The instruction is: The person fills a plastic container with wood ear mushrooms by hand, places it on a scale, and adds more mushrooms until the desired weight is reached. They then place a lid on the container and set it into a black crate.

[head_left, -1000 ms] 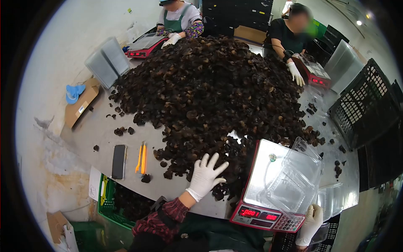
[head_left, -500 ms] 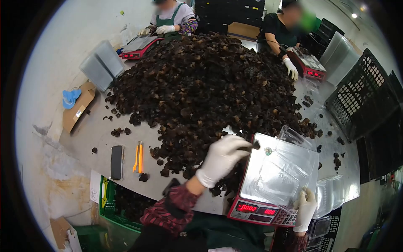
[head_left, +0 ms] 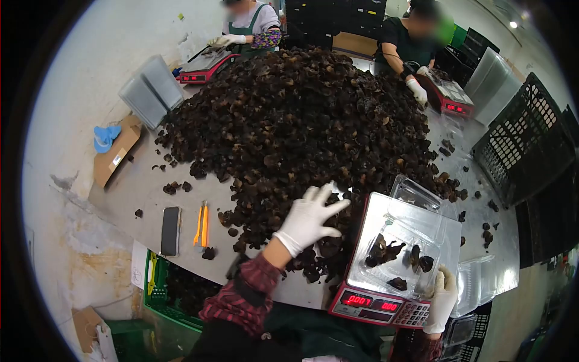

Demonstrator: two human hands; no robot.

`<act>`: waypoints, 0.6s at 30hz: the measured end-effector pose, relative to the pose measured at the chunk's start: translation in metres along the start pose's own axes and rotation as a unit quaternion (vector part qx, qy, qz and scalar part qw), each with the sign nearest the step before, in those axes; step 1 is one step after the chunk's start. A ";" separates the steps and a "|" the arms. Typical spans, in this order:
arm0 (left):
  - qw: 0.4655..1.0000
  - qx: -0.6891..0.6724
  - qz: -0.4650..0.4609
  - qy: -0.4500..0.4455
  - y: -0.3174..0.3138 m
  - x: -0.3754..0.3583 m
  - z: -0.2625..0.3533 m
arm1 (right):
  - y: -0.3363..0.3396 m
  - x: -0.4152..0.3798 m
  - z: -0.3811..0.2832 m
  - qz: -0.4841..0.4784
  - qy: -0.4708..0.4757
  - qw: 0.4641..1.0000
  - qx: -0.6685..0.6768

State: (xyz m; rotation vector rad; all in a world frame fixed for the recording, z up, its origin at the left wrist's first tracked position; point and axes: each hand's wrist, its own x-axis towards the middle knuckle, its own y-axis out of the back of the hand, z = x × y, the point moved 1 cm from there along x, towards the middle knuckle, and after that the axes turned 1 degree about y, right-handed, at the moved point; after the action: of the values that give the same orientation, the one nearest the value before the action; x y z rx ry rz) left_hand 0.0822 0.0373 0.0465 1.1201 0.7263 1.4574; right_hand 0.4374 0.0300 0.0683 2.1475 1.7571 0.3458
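My left hand (head_left: 309, 222), in a white glove, is spread over the near edge of a big heap of dark brown wood ear mushrooms (head_left: 289, 114). Nothing is in its fingers. To its right stands a red scale (head_left: 380, 304) with a shiny metal plate; its lit display seems to read 0.007. A clear plastic tray (head_left: 401, 241) rests on the plate, with several mushroom pieces (head_left: 381, 250) in it. My right hand (head_left: 443, 298), gloved too, has its fingers curled on the tray's near right corner.
Clear trays (head_left: 476, 283) lie right of the scale. A phone (head_left: 170, 231) and an orange cutter (head_left: 204, 224) lie at left. A green crate (head_left: 172, 308) sits below the table edge. Across the heap, two people work at red scales. A black crate (head_left: 525, 139) leans at right.
My left hand has moved left from the scale's edge and opened its fingers. Mushroom pieces now lie in the previously bare tray, and the display went from -0.002 to 0.007.
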 end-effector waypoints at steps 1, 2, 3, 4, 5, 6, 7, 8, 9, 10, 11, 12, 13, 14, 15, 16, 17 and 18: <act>0.994 0.074 -0.067 0.047 0.006 -0.008 -0.012 | 0.000 -0.001 0.000 0.000 -0.002 1.000 0.001; 0.990 0.100 -0.091 0.042 -0.006 -0.018 -0.035 | 0.001 -0.002 0.000 -0.009 -0.011 1.000 0.007; 0.993 0.069 -0.096 0.012 -0.011 -0.024 -0.048 | 0.002 -0.003 0.000 -0.015 -0.021 1.000 0.013; 0.997 0.020 -0.067 -0.017 -0.022 -0.028 -0.065 | 0.002 -0.003 0.001 -0.011 -0.024 1.000 0.012; 0.998 -0.030 -0.037 -0.045 -0.030 -0.032 -0.077 | 0.002 -0.003 0.003 -0.013 -0.020 1.000 0.011; 0.997 -0.063 -0.016 -0.032 -0.031 -0.033 -0.082 | 0.001 -0.003 0.004 -0.016 -0.015 1.000 0.011; 0.995 -0.095 0.006 -0.018 -0.031 -0.034 -0.086 | 0.000 -0.004 0.003 -0.011 -0.015 1.000 0.011; 0.989 -0.141 0.051 -0.006 -0.031 -0.033 -0.091 | 0.000 -0.006 0.003 -0.016 -0.011 1.000 0.013; 0.979 -0.190 0.074 0.026 -0.026 -0.031 -0.091 | 0.001 -0.007 0.003 -0.019 -0.007 1.000 0.014; 0.969 -0.223 0.086 0.058 -0.022 -0.029 -0.090 | 0.002 -0.006 0.005 -0.025 -0.006 1.000 0.001; 0.957 -0.258 0.095 0.090 -0.019 -0.027 -0.089 | 0.000 -0.003 0.011 -0.013 -0.007 1.000 -0.016; 0.945 -0.300 0.102 0.083 -0.014 -0.023 -0.086 | 0.000 -0.003 0.013 -0.015 0.005 0.999 -0.029; 0.921 -0.362 0.077 0.120 -0.006 -0.019 -0.080 | -0.002 -0.004 0.011 -0.017 0.019 0.999 -0.041; 0.914 -0.372 0.082 0.139 0.001 -0.015 -0.069 | -0.005 -0.005 0.005 -0.018 0.006 0.999 -0.041; 0.907 -0.382 0.085 0.159 0.016 -0.010 -0.047 | -0.007 -0.005 0.004 -0.026 -0.009 0.999 -0.032; 0.890 -0.428 0.096 0.122 0.021 -0.005 -0.031 | -0.008 -0.005 0.006 -0.027 0.005 0.998 -0.048; 0.871 -0.472 0.108 0.086 0.025 0.002 -0.012 | -0.009 -0.004 0.008 -0.029 0.020 0.997 -0.064; 0.855 -0.506 0.084 0.072 0.037 0.007 0.015 | -0.010 -0.004 0.009 -0.028 0.026 0.997 -0.069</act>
State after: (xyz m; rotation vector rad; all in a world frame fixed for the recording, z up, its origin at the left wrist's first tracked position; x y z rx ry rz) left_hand 0.0820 0.0342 0.0868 0.2457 -0.1137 1.7415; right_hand 0.4315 0.0271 0.0566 2.0057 1.7627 0.4976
